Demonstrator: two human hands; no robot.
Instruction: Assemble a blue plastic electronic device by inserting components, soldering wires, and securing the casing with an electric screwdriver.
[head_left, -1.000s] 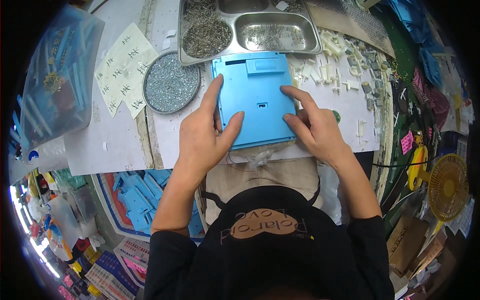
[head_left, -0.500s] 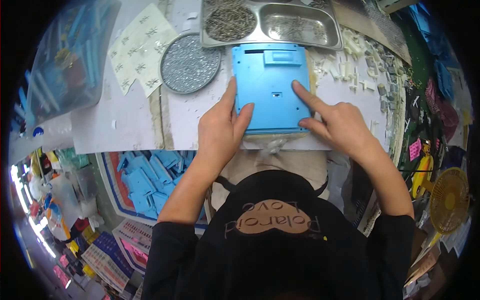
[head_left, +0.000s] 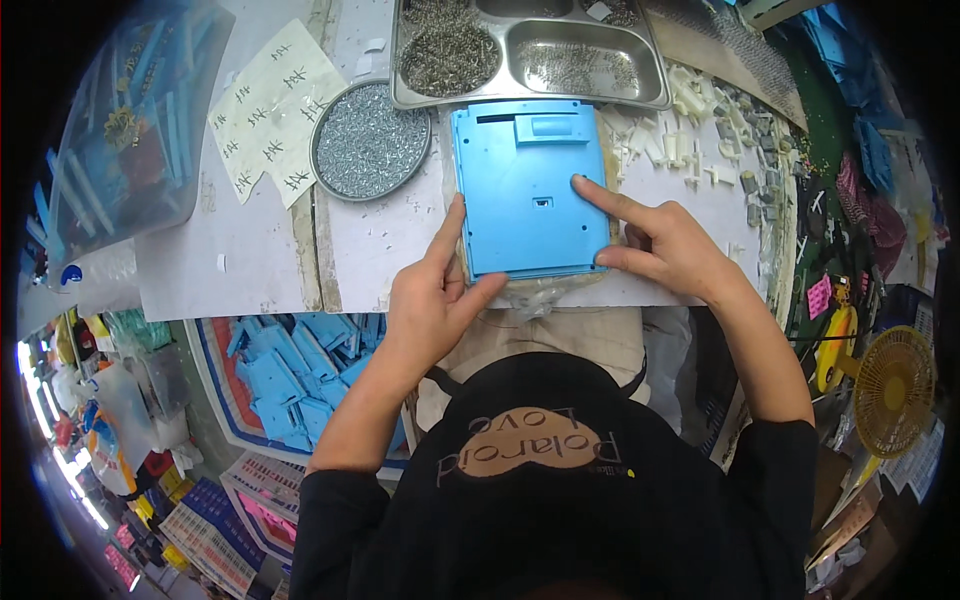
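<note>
a round dish [head_left: 368,141] heaped with small metal screws is seen just beyond the left hand [head_left: 432,305]; a steel tray [head_left: 528,52] with three visible compartments of screws lies beyond the blue panel [head_left: 530,190], touching its far edge. a bin [head_left: 290,372] of many blue plastic parts is seen below the left forearm. the panel is lain flat on the white table [head_left: 385,235] between both hands. the left hand is spread, its index finger laid along the panel's left edge and thumb at its near corner. the right hand [head_left: 665,245] is partly curled, its index finger pressed on the panel's face, thumb at its near right corner. one panel, one dish, one tray are counted
</note>
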